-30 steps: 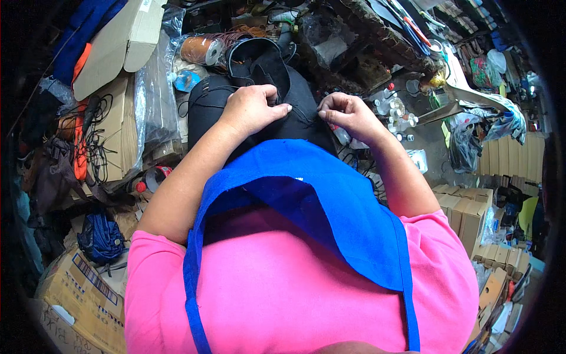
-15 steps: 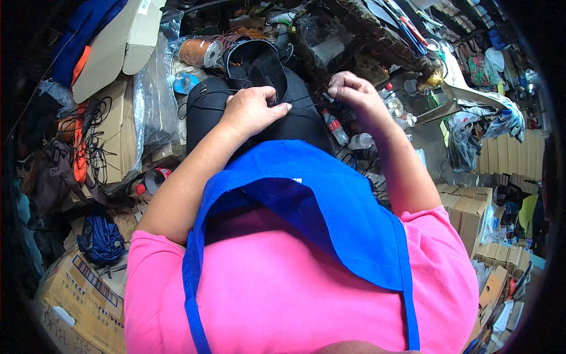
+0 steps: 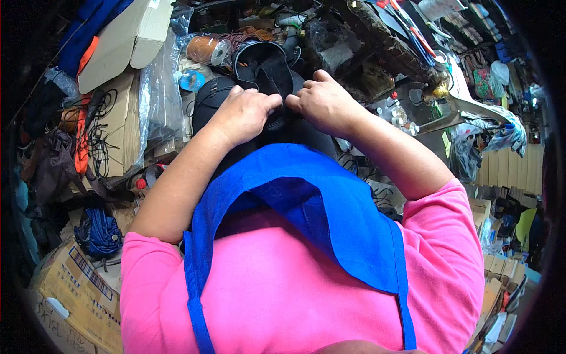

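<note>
In my lap, over black cloth, lies a stiff black piece like leather (image 3: 275, 75), its folded flaps standing up. My left hand (image 3: 247, 113) is closed at its near left edge, thumb and fingers pinching it. Close on the other side is my right hand (image 3: 330, 105), fingers curled into a pinch whose tips nearly meet the left ones. Whatever is between the right fingertips is too small or hidden to make out. Thin black cord crosses the dark cloth (image 3: 207, 94) beside my left hand. A blue apron (image 3: 295, 162) covers my lap nearer to me.
Ahead stand a round dark container (image 3: 240, 53) and an orange thread spool (image 3: 207, 49). Flattened cardboard (image 3: 121, 56) and clear plastic sheeting (image 3: 162, 94) lean at the left. Bottles (image 3: 396, 112) and a cluttered bench edge (image 3: 377, 35) are at the right. A printed carton (image 3: 79, 289) sits lower left.
My right hand has come down and left from its raised place at the right, to meet the left hand at the black piece. My left hand has shifted only slightly.
</note>
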### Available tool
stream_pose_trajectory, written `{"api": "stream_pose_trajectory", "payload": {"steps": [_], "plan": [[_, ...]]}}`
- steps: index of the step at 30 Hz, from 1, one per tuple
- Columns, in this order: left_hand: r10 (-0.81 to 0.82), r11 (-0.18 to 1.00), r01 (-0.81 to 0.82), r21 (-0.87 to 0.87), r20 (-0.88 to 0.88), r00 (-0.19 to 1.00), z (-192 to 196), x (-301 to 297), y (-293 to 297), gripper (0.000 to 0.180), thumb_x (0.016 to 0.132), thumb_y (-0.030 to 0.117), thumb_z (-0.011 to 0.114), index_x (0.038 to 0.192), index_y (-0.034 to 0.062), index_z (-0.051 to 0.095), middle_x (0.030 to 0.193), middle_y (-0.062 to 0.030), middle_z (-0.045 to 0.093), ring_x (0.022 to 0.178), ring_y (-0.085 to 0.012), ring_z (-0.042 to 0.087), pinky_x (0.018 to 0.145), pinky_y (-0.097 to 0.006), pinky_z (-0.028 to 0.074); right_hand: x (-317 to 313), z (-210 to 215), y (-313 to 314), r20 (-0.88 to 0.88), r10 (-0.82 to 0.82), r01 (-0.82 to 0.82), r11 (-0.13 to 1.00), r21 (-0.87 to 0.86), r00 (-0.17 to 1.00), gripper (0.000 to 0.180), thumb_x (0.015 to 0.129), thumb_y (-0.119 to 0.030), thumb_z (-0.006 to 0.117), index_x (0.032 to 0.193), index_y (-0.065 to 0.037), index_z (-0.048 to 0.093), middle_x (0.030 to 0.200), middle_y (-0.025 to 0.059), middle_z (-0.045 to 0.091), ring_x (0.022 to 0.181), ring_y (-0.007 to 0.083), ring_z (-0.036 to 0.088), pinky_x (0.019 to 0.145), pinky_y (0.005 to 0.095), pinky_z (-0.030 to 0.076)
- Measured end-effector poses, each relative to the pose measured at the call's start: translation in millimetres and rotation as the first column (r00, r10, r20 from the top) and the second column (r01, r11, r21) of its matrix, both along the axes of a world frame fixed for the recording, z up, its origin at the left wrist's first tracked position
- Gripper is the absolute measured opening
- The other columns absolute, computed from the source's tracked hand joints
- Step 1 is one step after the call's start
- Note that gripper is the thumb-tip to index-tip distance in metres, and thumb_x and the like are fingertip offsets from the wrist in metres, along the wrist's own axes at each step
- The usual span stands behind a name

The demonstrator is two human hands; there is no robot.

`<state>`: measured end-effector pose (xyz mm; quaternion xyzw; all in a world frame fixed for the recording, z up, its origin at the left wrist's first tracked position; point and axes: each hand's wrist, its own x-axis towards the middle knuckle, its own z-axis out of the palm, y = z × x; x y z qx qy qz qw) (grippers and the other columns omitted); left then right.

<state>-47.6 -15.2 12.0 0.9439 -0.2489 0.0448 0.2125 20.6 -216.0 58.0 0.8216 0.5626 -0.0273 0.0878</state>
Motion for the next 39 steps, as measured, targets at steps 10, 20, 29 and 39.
{"api": "stream_pose_trajectory", "payload": {"steps": [10,20,29,39], "plan": [[0.176,0.96,-0.211,0.184,0.191,0.966,9.9,-52.0,75.3,0.026,0.072,0.002,0.054,0.096,0.0101,0.06,0.084,-0.0071,0.061,0.088,-0.0259,0.056,0.081,-0.04,0.038,29.4,-22.8,-78.1,-0.076,-0.294,0.296,0.955,0.022,0.953,0.017,0.076,-0.009,0.059,0.092,-0.015,0.061,0.079,0.0071,0.064,0.08,0.0247,0.061,0.079,0.0355,0.042],[-0.277,0.126,-0.139,-0.982,-0.169,0.946,76.7,-30.4,11.4,0.013,0.09,0.016,0.061,0.087,0.0037,0.061,0.084,-0.0044,0.063,0.081,-0.0153,0.06,0.077,-0.026,0.046,25.6,8.5,-1.2,-0.72,0.692,0.875,0.379,0.3,-0.053,0.029,0.091,-0.031,0.06,0.102,-0.004,0.056,0.101,0.0109,0.059,0.09,0.0208,0.059,0.086,0.0372,0.046],[0.364,0.931,-0.365,-0.017,-0.041,0.93,44.9,-90.4,127.5,0.012,0.076,0.006,0.068,0.085,0.0,0.062,0.081,-0.0118,0.06,0.076,-0.0266,0.059,0.069,-0.034,0.047,24.7,-29.5,-106.9,-0.658,-0.288,0.527,0.827,0.195,0.696,0.019,0.081,-0.009,0.064,0.097,0.001,0.064,0.087,0.0098,0.059,0.085,0.0205,0.06,0.076,0.033,0.048],[0.759,0.134,-0.903,0.408,0.544,0.359,102.6,-207.1,324.8,0.025,0.087,0.024,0.061,0.104,0.0056,0.066,0.096,-0.0136,0.062,0.089,-0.031,0.06,0.08,-0.037,0.047,36.8,-73.0,-346.5,-0.069,-0.92,0.906,0.392,-0.16,0.386,0.024,0.078,-0.023,0.063,0.097,-0.012,0.071,0.093,0.0165,0.067,0.09,0.0328,0.064,0.08,0.0396,0.05]]}}
